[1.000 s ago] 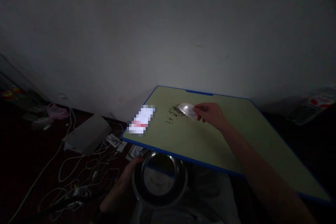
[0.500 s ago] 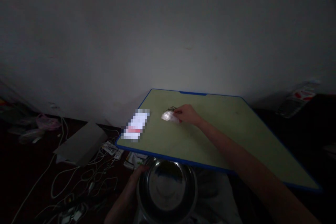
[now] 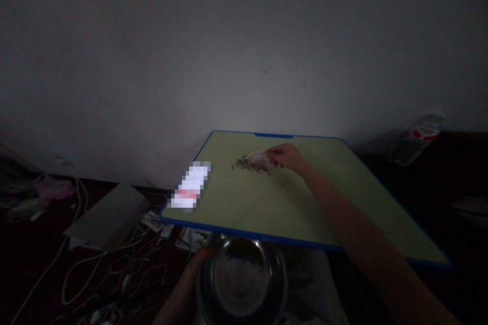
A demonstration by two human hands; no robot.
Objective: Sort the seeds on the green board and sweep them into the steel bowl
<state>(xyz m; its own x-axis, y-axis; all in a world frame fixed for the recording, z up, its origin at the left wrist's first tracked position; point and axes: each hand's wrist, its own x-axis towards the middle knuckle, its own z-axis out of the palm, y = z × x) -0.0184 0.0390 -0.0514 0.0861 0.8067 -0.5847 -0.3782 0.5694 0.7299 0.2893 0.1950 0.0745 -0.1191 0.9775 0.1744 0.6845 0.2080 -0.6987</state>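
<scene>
On the pale green tabletop (image 3: 236, 203) lies a spread of small dark grains (image 3: 249, 165), too small to name. My right hand (image 3: 285, 157) is pinched shut on a pale translucent piece (image 3: 256, 156), thin and rounded, whose kind I cannot make out. That piece is over the far side of the grains. Below the table's front edge, my left hand (image 3: 194, 269) grips the left rim of a shiny steel bowl (image 3: 242, 279). The bowl's open side faces up, with a dark reflection inside. Most of the left fingers are hidden.
A lit phone (image 3: 190, 188), pixelated, rests on the table's left side. A grey box (image 3: 109, 218) and tangled white cables (image 3: 129, 269) lie on the floor to the left. A clear bottle with a red label (image 3: 419, 137) is at the right, by the wall.
My right hand has drawn the translucent piece right and slightly back. More of the dark grains now show, spread across the tabletop. The left hand stays on the bowl.
</scene>
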